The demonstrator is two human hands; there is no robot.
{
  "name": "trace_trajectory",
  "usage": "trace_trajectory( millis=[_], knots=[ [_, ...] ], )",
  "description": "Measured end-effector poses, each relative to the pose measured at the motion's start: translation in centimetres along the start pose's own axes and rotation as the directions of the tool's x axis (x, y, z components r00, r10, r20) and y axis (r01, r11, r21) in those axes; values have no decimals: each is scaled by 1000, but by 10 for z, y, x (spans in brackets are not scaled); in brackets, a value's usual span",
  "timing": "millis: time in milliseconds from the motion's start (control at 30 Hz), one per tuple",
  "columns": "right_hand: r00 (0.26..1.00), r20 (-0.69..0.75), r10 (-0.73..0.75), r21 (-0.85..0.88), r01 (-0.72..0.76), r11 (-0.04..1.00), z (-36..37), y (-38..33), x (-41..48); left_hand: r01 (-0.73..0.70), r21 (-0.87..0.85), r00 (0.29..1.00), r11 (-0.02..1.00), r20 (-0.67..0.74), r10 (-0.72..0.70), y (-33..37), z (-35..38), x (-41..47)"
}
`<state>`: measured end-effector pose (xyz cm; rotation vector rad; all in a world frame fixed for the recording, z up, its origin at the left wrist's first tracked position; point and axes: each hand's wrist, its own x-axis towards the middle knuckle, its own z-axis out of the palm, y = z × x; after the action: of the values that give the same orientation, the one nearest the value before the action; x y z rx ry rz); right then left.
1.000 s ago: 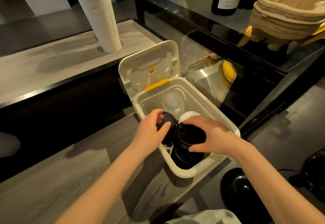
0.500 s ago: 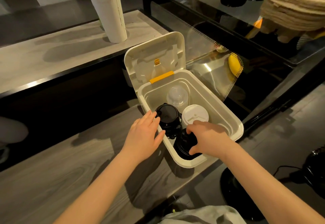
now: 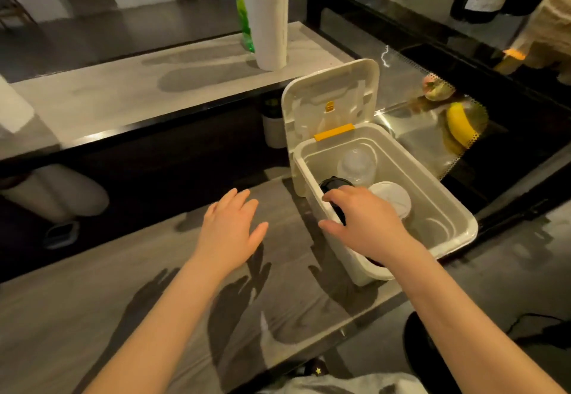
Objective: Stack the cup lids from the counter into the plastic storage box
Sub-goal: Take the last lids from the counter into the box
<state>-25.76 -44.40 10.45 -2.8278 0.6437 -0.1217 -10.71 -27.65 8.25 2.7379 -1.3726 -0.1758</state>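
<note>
A white plastic storage box [image 3: 445,208] stands open on the grey wood counter [image 3: 92,301], its hinged lid [image 3: 330,100] tipped up at the back. Inside are a stack of black cup lids [image 3: 332,184], a stack of white lids [image 3: 392,197] and clear dome lids [image 3: 357,165]. My right hand [image 3: 364,223] lies over the box's near-left rim, fingers relaxed above the black lids, hiding most of them. Whether it touches them I cannot tell. My left hand [image 3: 230,230] hovers flat over the counter left of the box, fingers spread and holding nothing.
A tall sleeve of white paper cups [image 3: 267,13] stands on the raised pale ledge [image 3: 139,90] behind. A glass display case [image 3: 432,90] with a banana [image 3: 458,123] is at the right. Another cup sleeve [image 3: 58,192] lies under the ledge at left.
My left hand has pulled away from the box to the left over the counter. My right hand has let go of the black lid stack and moved toward the box's left rim.
</note>
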Motion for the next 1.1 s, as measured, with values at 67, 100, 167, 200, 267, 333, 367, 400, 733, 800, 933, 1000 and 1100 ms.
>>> trace_trajectory(
  millis=[67,100,167,200,267,333,367,400,733,800,933,1000,1100],
  knots=[
    [997,16,-71,35,71,997,10,-37,11,81,-9,996,997,23,-81,-31,-1,-23],
    [993,37,-108,45,107,993,20,-60,16,124,-12,992,992,27,-124,-51,-2,-40],
    [987,70,-143,68,139,988,35,-89,22,184,-41,983,982,32,-182,-77,1,-61],
    [981,94,-168,78,161,984,47,-108,25,231,-58,973,971,43,-228,-94,3,-77],
    [963,161,-215,91,202,975,70,-147,28,323,-80,945,943,77,-318,-127,11,-105],
    [938,228,-262,103,245,964,93,-185,31,405,-93,912,909,104,-396,-160,21,-133],
    [923,262,-282,104,264,959,104,-203,31,443,-103,895,891,111,-432,-175,26,-146],
    [907,295,-302,103,284,953,114,-222,32,477,-107,877,872,116,-466,-190,31,-159],
    [667,509,-544,161,547,822,208,-393,19,724,-169,684,669,49,-728,-317,69,-280],
    [604,537,-588,192,591,783,224,-425,16,765,-172,635,621,44,-771,-340,74,-304],
    [497,538,-681,269,665,697,248,-486,5,827,-170,552,535,69,-831,-379,82,-348],
    [469,561,-682,256,685,682,258,-510,0,856,-152,510,493,95,-855,-394,85,-365],
    [440,676,-591,177,681,710,277,-530,-5,890,-126,454,439,139,-880,-413,91,-380]
  ],
)
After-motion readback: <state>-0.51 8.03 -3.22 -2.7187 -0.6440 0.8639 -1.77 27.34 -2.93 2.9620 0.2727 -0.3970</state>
